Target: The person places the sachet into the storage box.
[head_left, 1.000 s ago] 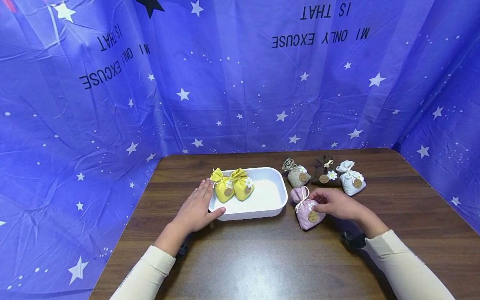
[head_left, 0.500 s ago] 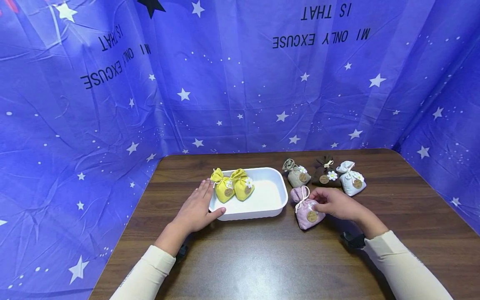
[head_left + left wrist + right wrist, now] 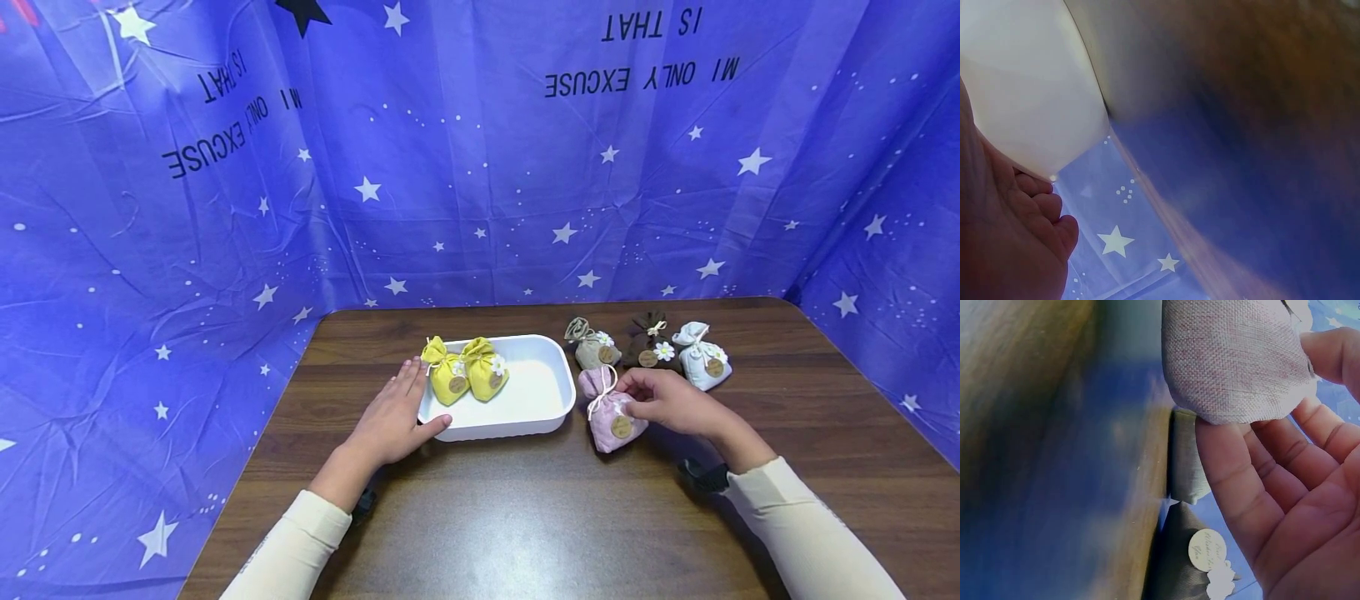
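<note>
In the right hand (image 3: 673, 403) is a small pink bag (image 3: 602, 425), and it looks soft and light, like a little pillow. The cloth has a rough weave, so I don't think it will slip much, and it should squash a bit when squeezed. The fat side is a good place to hold it; the thin string (image 3: 597, 404) at its neck and the round tag (image 3: 621, 427) might come off if pulled. The thumb is on one side and the fingers are on the other, bent in, so the hand has a good pinch on the bag (I can't tell if its bottom touches the table (image 3: 480, 517)). Just past that hand sit a tan bag (image 3: 592, 357), a brown bag (image 3: 642, 341) and a white bag (image 3: 697, 368). Off to its left, close to the pink bag, is a white tray (image 3: 536, 387). Two yellow bags (image 3: 448, 385) lean side by side at the tray's far end, near the left hand (image 3: 390, 417). That hand lies flat and loose against the tray, with its thumb spread away from the fingers at the near corner. Way behind everything hangs a blue curtain (image 3: 487, 200) with stars.
</note>
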Tool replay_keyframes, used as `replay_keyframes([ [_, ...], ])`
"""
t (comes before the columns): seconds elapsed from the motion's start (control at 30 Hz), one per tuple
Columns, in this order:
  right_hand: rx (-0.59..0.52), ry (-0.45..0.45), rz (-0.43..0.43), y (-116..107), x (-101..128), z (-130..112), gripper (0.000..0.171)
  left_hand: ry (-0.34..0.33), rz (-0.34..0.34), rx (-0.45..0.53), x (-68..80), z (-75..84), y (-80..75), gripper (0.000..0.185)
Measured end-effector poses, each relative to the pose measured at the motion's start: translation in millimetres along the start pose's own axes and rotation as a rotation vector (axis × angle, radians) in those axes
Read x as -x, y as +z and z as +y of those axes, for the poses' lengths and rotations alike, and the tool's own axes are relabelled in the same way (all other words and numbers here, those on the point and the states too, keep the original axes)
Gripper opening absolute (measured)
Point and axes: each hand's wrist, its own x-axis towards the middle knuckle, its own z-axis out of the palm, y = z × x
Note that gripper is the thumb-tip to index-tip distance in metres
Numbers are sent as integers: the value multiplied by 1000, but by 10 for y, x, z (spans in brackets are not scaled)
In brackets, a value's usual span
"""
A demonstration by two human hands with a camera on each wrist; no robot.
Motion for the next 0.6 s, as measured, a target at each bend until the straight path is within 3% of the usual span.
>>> replay_keyframes([
  [0.6,-29,-21,28,-101,-121,-190,16,2,3,9,3,-6,7,99],
])
